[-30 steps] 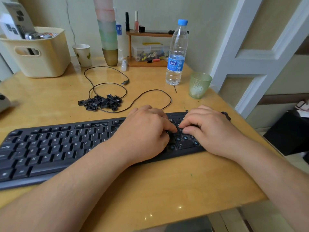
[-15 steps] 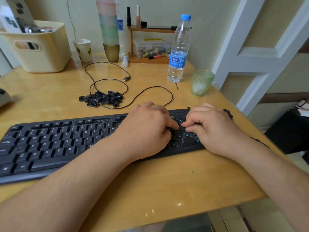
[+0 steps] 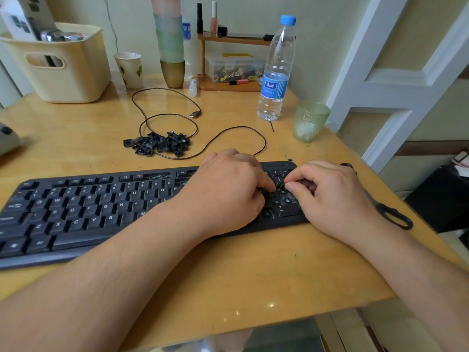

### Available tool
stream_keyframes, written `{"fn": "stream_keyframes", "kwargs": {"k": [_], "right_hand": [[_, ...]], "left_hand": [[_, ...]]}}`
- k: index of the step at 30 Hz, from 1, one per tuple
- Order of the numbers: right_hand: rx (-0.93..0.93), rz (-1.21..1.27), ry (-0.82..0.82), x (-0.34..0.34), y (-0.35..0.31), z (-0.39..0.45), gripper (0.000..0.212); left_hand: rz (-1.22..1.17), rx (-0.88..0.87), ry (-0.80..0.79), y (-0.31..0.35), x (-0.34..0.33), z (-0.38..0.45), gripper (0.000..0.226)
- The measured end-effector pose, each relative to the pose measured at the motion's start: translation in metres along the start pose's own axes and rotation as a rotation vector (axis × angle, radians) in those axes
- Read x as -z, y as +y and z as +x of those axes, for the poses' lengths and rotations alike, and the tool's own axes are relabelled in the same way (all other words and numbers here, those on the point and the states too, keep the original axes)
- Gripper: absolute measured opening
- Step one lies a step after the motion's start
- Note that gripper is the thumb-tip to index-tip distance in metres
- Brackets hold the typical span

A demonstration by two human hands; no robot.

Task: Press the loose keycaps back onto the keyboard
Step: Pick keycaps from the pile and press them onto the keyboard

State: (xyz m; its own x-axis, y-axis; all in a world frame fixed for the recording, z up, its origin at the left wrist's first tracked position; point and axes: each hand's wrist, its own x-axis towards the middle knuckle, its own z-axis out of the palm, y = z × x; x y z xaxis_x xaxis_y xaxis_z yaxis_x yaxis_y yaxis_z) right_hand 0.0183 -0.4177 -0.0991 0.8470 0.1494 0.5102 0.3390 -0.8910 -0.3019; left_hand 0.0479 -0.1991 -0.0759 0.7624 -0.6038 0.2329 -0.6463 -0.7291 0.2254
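A black keyboard [image 3: 76,212] lies across the wooden desk. Several of its number-pad keys are gone, leaving bare sockets [image 3: 276,202]. Behind it, a pile of loose black keycaps [image 3: 158,144] sits inside a loop of cable. Both hands are over the number pad. My right hand [image 3: 330,196] pinches a small black keycap [image 3: 280,184] between thumb and forefinger, down on the pad. My left hand [image 3: 223,189] rests on the keyboard, its outstretched forefinger touching the same keycap from the left. The left hand hides the keys under it.
The keyboard's black USB cable [image 3: 177,118] loops behind the pile. A water bottle [image 3: 275,72] and a green glass [image 3: 309,120] stand at the back right. Black scissors [image 3: 396,215] lie by the right edge. A beige basket [image 3: 63,64] and paper cup [image 3: 129,69] stand at the back left.
Both hands stay over the number pad. My right fingers have curled in closer round the keycap, and the left forefinger has stayed against it.
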Motion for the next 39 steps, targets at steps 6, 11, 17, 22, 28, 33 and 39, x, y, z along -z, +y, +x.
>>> {"fn": "stream_keyframes", "kwargs": {"k": [6, 11, 17, 22, 28, 33, 39], "right_hand": [[0.041, 0.004, -0.012, 0.004, 0.003, -0.005, 0.009], [0.119, -0.066, 0.0, 0.002, 0.004, 0.0, 0.008], [0.12, -0.033, -0.026, 0.002, 0.003, 0.0, 0.008], [0.128, -0.012, -0.013, 0.005, 0.001, -0.004, 0.01], [0.181, -0.042, 0.007, 0.006, 0.0, -0.01, 0.021], [0.227, -0.071, 0.038, 0.005, 0.002, -0.014, 0.033], [0.183, -0.078, 0.031, 0.004, 0.002, -0.022, 0.034]], "left_hand": [[0.004, 0.0, -0.002, 0.001, 0.0, -0.001, 0.045], [0.007, 0.0, -0.01, 0.002, 0.0, 0.001, 0.045], [0.018, -0.008, -0.008, 0.001, -0.001, 0.0, 0.045], [0.029, -0.011, -0.013, 0.001, -0.002, 0.0, 0.048], [0.024, -0.019, -0.054, 0.006, -0.006, -0.002, 0.054], [0.025, -0.031, -0.05, 0.005, -0.007, -0.002, 0.053], [0.079, -0.041, -0.058, 0.006, -0.008, -0.004, 0.06]]}}
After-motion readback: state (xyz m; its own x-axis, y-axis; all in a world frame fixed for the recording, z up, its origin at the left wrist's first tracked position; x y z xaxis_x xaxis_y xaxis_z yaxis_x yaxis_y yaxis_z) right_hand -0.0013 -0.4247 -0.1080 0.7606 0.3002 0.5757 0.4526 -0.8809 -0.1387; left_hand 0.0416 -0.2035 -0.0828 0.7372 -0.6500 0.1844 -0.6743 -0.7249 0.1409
